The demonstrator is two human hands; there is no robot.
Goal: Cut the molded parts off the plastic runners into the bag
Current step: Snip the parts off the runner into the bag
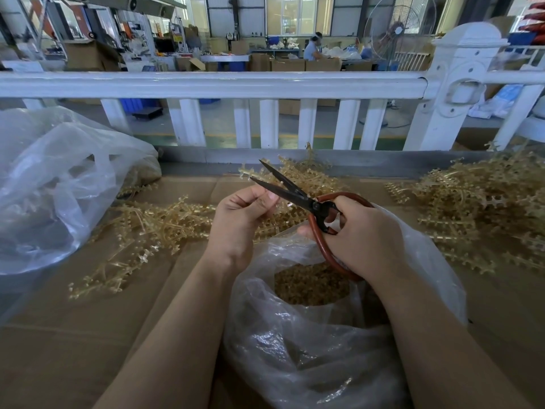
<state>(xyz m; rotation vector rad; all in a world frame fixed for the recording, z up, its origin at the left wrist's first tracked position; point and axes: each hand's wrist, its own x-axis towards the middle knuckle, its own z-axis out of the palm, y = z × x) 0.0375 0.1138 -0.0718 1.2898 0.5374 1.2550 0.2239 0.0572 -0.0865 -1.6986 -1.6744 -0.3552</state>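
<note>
Runners ready for trimming above open bag

Left hand (pixel 241 214) pinches a thin runner piece (pixel 275 203), barely visible. Right hand (pixel 358 234) grips red-handled scissors (pixel 298 196), blades parted. Clear bag (pixel 309 335) sits below. Runner piles (pixel 483 208) around. Likely light, stiff, brittle; hold by stem.

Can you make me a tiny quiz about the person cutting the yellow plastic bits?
1. True or false: the scissors have their blades shut.
2. Which hand grips the scissors? A. left hand B. right hand
3. Fill in: the cut parts lie inside the clear ___ under the hands.

Key: 1. false, the blades are open; 2. B; 3. bag
</note>
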